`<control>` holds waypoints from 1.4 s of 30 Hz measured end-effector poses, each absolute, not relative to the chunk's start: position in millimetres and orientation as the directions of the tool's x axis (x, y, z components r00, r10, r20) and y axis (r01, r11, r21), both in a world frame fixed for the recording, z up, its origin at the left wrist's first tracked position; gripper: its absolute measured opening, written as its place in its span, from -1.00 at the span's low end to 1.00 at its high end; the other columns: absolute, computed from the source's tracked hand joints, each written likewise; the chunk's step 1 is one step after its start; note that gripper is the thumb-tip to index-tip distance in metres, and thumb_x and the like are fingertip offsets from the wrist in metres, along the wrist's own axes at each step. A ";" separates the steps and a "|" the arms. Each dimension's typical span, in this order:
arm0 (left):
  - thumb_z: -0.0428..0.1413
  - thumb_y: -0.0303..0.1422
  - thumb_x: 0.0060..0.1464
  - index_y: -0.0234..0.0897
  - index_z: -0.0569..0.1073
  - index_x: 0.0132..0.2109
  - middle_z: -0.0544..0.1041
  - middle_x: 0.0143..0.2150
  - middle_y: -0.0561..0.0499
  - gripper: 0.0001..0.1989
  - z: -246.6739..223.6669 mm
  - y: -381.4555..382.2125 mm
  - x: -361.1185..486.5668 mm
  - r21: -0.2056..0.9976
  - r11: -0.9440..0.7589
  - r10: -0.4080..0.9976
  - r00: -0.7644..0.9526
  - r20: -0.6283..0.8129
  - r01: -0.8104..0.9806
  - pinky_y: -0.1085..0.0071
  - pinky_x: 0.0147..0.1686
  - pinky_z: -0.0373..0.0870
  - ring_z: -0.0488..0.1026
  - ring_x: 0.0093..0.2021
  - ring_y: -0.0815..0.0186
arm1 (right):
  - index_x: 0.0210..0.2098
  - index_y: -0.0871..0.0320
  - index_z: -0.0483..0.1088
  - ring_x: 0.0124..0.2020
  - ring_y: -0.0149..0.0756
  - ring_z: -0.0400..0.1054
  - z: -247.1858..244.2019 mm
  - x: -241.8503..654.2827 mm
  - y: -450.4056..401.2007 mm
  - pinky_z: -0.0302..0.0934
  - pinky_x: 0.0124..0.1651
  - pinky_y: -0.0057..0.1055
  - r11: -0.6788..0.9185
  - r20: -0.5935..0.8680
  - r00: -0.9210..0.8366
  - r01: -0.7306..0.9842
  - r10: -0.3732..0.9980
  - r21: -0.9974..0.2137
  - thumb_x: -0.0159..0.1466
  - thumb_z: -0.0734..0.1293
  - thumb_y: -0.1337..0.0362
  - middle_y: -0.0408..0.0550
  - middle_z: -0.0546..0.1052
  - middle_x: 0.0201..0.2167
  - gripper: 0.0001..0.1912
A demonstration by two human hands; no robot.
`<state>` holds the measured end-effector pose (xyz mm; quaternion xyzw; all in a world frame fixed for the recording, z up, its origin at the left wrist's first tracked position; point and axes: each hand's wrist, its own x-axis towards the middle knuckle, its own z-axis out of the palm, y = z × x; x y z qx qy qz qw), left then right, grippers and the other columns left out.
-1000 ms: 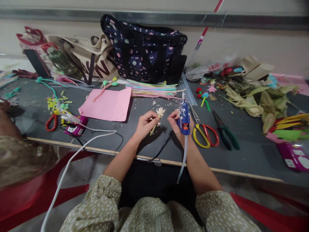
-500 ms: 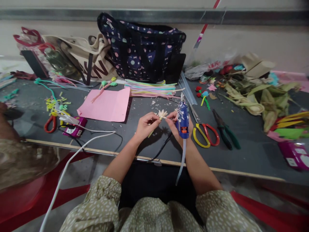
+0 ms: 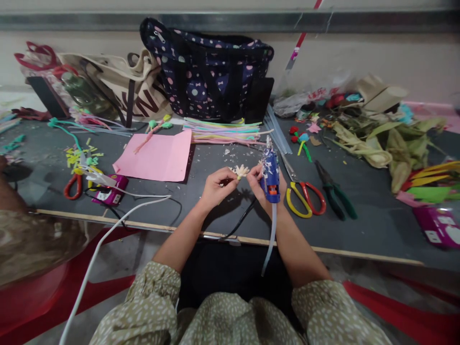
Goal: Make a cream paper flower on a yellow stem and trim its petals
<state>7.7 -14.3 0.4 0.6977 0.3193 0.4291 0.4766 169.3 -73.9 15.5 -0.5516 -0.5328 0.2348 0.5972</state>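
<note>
My left hand (image 3: 218,186) is closed, thumb and forefinger pinching the base of a small cream flower (image 3: 242,170) with narrow, spread petals. Its lower end is hidden by the fingers. My right hand (image 3: 259,184) is wrapped round a blue hot glue gun (image 3: 271,173), nozzle pointing away from me and white shreds stuck on its body. A pale glue stick (image 3: 272,239) hangs from the gun's rear. The right thumb and forefinger also come together at the flower's right edge; whether they grip a petal is too small to tell.
Right of my hands lie scissors (image 3: 312,199) with red and yellow handles and green-handled pliers (image 3: 339,194). Pink paper (image 3: 154,158), pipe cleaners (image 3: 223,132) and a dotted bag (image 3: 204,76) are farther back. A white cable (image 3: 104,244) crosses the left edge; another person's arm (image 3: 10,191) is far left.
The view has shifted slightly. My hands stay almost in place at the flower, and the stem end that showed below my left hand is now hardly visible.
</note>
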 end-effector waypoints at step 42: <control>0.33 -0.23 -0.06 -0.32 0.49 -0.33 0.48 -0.48 0.09 -0.74 -2.0 -1.5 4.6 0.864 0.242 0.945 0.308 -0.108 -0.441 0.58 -0.63 0.13 0.27 -0.60 0.55 | -0.28 0.11 0.46 -0.48 -0.29 0.46 -9.3 170.8 -75.5 0.33 -0.45 -0.44 0.237 0.263 0.031 0.340 0.964 -0.910 0.26 0.40 -0.03 -0.07 0.60 -0.42 -0.68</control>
